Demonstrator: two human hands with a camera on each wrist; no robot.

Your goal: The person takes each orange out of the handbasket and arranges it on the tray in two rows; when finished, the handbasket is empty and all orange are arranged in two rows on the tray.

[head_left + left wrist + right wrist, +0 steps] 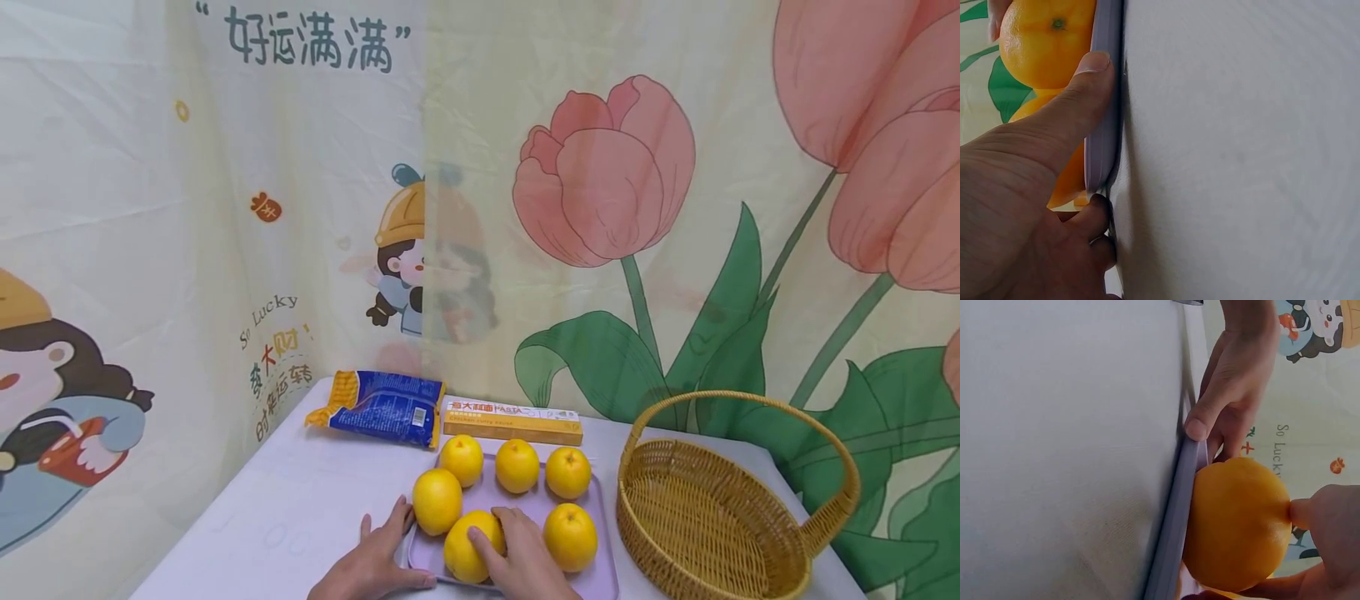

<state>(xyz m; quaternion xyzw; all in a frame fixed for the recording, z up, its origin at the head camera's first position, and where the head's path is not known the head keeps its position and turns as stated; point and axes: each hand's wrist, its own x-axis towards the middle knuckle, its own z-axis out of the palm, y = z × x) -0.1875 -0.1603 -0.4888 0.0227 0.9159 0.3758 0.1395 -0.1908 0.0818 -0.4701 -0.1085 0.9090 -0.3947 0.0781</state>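
Observation:
A lilac tray (491, 493) with several oranges lies near the front of the table in the head view. My left hand (373, 557) holds the tray's near left corner. In the left wrist view its thumb (1088, 84) lies on the tray's near rim (1104, 134), with the other fingers curled by the corner. My right hand (528, 554) grips the front middle orange (467, 557), thumb on one side and fingers on the other. The right wrist view shows this orange (1238, 525) close to the tray rim. Another orange (570, 537) sits just right of that hand.
A wicker basket (712, 500) with a tall handle stands right of the tray. Behind the tray lie a blue and yellow packet (386, 410) and a pasta box (513, 425). Printed curtains (465, 125) hang around the white-covered table (262, 525).

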